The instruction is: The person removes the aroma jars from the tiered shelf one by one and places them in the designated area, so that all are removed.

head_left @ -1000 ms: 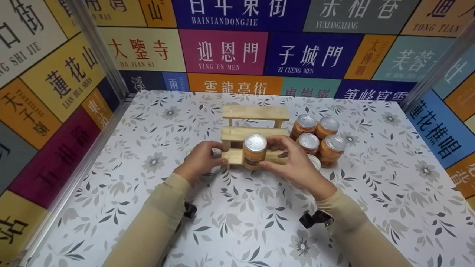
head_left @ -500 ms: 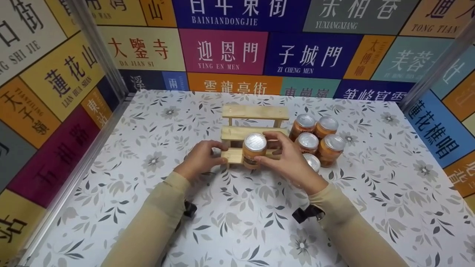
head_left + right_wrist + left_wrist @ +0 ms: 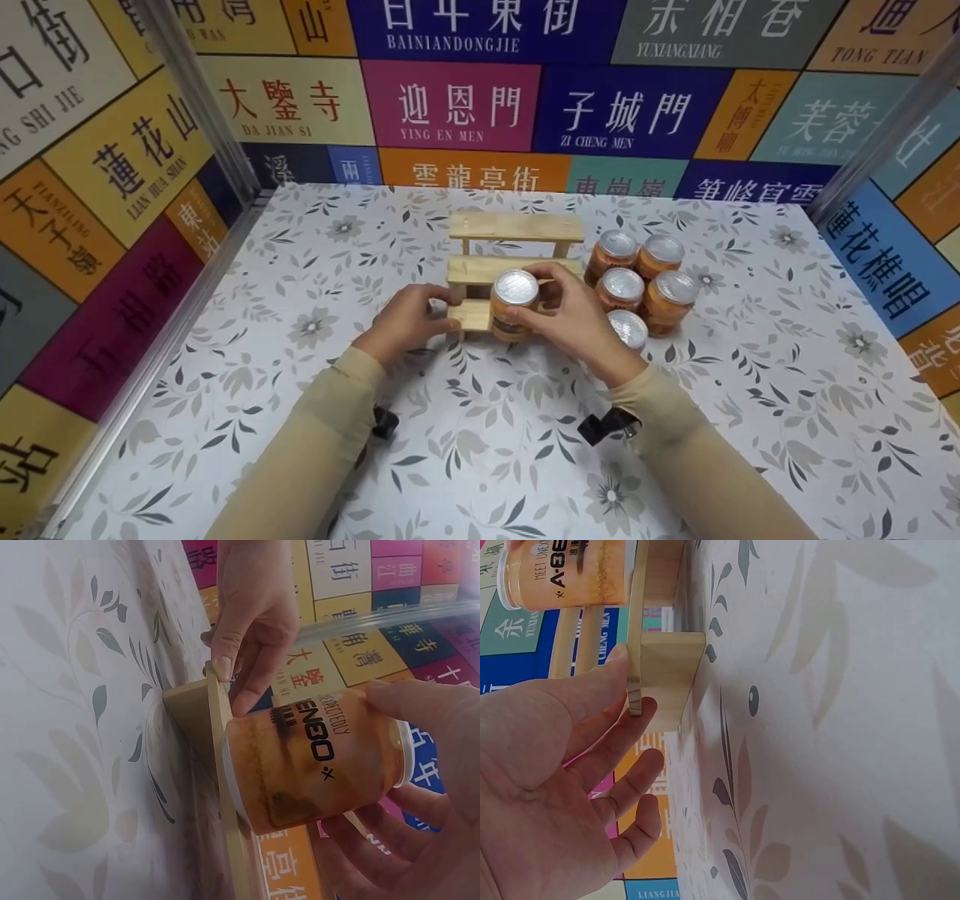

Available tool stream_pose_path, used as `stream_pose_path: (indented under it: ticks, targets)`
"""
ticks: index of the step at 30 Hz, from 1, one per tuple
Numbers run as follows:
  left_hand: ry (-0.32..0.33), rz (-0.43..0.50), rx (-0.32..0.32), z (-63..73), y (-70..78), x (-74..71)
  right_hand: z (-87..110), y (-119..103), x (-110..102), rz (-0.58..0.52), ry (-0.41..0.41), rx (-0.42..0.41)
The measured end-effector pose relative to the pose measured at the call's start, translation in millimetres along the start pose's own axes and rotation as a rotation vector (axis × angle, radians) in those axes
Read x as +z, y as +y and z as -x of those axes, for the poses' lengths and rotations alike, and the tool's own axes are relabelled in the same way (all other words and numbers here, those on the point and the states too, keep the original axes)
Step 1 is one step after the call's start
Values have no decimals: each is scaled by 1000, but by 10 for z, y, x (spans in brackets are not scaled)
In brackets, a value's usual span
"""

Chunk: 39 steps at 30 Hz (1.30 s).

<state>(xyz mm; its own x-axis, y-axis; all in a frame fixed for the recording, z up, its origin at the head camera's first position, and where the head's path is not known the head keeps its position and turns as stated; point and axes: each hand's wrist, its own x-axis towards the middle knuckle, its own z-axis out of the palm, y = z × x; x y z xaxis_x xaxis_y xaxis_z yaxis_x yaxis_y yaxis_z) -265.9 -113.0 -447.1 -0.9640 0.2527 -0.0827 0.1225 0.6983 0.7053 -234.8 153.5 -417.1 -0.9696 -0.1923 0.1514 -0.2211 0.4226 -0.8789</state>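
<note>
A small wooden stepped rack (image 3: 517, 225) with three tiers stands mid-table in the head view. On its lowest step sits an upright orange can (image 3: 516, 291) with a silver lid and printed black lettering (image 3: 319, 746). My right hand (image 3: 574, 319) holds this can from the right, thumb on the near side and fingers behind. My left hand (image 3: 409, 322) pinches the left end of the lowest step; in the left wrist view, thumb and forefinger meet the board's edge (image 3: 635, 682) while the other fingers curl loosely beside it.
Several similar orange cans (image 3: 667, 300) stand grouped just right of the rack, close to my right hand. Flower-patterned white covering (image 3: 495, 465) lies over the table. Panels with colourful lettering (image 3: 450, 105) wall in the back and sides.
My right hand has shifted left and closed in around the can, its thumb now across the can's front. The can and rack stay in place, and my left hand keeps its pinch.
</note>
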Motion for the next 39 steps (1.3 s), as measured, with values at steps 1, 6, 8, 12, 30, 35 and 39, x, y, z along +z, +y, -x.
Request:
stream_pose_path:
  ticks: [1, 6, 8, 12, 30, 35, 39]
  targets:
    - [1, 0, 2, 0, 1, 0, -5, 0, 3, -8, 3, 0]
    - [-3, 0, -5, -8, 4, 1, -17, -1, 14, -36, 13, -2]
    - [-5, -5, -9, -11, 3, 0, -15, -5, 17, -50, 18, -1]
    - [-3, -1, -16, -15, -1, -7, -2, -14, 5, -70, 18, 1]
    - [-8, 0, -22, 8, -3, 7, 225, -59, -358, -74, 66, -3]
    - [-14, 3, -30, 7, -9, 6, 307, -83, -502, -95, 93, 7]
    - [-11, 8, -31, 0, -4, -10, 352, -125, -616, -119, 128, -11]
